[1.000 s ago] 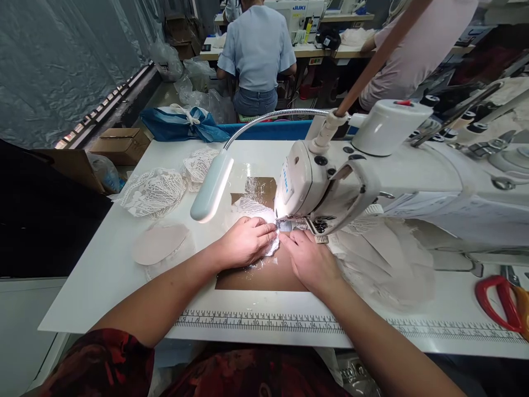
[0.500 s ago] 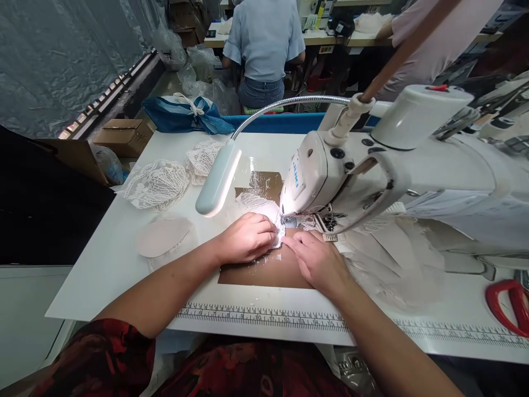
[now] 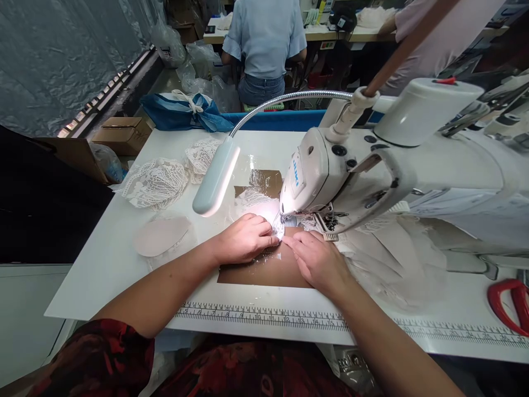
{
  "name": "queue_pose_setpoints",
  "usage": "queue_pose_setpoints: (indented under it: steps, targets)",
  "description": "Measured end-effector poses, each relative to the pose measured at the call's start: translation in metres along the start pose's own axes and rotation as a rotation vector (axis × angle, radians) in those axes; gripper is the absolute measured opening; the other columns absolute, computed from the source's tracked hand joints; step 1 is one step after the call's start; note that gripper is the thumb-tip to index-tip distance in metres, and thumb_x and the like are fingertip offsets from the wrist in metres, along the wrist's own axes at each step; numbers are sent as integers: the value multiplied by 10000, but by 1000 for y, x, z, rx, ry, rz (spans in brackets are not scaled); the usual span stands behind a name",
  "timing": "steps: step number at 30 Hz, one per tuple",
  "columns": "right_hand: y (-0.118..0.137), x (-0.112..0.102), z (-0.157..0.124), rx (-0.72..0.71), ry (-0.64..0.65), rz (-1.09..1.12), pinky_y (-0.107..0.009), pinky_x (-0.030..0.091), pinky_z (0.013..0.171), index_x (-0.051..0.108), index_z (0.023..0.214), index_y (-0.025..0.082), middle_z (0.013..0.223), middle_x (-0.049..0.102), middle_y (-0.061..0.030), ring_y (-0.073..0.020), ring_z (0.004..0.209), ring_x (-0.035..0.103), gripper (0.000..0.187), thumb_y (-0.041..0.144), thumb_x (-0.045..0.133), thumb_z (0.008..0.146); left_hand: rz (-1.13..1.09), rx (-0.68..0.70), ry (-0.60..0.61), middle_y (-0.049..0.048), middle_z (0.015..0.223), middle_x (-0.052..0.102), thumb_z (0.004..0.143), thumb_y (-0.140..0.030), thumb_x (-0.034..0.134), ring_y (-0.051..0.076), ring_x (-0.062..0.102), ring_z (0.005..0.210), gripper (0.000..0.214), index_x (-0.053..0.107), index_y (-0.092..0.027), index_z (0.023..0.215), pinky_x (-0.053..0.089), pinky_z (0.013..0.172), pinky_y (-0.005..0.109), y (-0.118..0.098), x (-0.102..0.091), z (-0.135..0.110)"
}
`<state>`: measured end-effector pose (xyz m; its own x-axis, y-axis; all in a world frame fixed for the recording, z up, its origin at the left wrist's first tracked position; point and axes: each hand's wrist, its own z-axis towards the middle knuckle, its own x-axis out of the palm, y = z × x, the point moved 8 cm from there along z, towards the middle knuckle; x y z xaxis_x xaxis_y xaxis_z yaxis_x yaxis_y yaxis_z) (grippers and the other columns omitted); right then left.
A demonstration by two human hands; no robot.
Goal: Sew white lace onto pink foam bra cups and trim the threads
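Observation:
A white lace fabric piece (image 3: 259, 205) lies beneath the needle end of the white sewing machine (image 3: 311, 173), lit brightly by the lamp. On its near edge, my left hand (image 3: 244, 240) is closed, thumb and fingers pinching the fabric just left of the presser foot. From the other side my right hand (image 3: 317, 258) reaches in, its fingers drawn together and the fingertips at the same edge, close to my left fingertips. Both hands rest over a brown board (image 3: 260, 274) taped to the table. The exact grip of the right fingertips is small and partly hidden.
Lace pieces (image 3: 155, 184) and a beige oval pad (image 3: 161, 236) lie to the left. The lamp (image 3: 215, 177) hangs low near my left hand. Pale fabric (image 3: 397, 259) is heaped right of the machine, with red-handled scissors (image 3: 510, 306) beyond. A ruler strip (image 3: 264, 317) runs along the front.
My left thumb and fingers have shifted toward the fabric's near edge, closer to my right fingertips. The fabric has turned slightly under the needle. My right hand stays nearly in place.

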<state>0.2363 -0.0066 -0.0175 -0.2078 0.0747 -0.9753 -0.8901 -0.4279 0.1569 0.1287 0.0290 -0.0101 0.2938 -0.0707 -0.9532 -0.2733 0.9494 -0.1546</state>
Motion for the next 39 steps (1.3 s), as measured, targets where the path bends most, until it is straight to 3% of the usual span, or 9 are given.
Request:
queue_pose_setpoints:
  steps: [5,16,22,29,39]
  targets:
    - [0,3,0,1,44,-24,-298,279,601,661,1122,216,816,607,-35,-164,674,448,420,48,444,803,27,-1,32,66,839,594,957,-245,421,181,466,763,266,642,-205,1101,348,743,331,1,2,0]
    - [0,-1,-2,4,-1,24,-286,278,609,689,1039,209,819,614,-31,-154,691,453,372,46,433,825,53,10,44,58,845,578,952,-247,445,184,455,770,266,634,-221,1136,336,713,327,-2,4,0]
    - [-3,-2,-2,40,-29,65,-286,295,600,664,1148,190,887,642,-40,-158,708,474,423,62,410,834,41,-16,59,65,846,588,959,-262,434,185,477,776,279,631,-228,1154,351,704,332,-1,5,0]
    - [-1,5,3,62,96,-10,-300,281,588,664,1140,199,866,633,-42,-166,706,474,407,96,421,831,-62,-47,31,122,1229,602,959,-212,388,217,534,1048,299,602,-151,1158,438,840,345,0,0,6]
    - [2,4,5,87,132,-67,-299,282,585,656,1135,223,879,639,-39,-174,741,485,405,85,439,823,4,-46,58,128,1270,597,957,-217,382,224,551,1034,347,571,-124,1232,467,830,355,2,4,10]
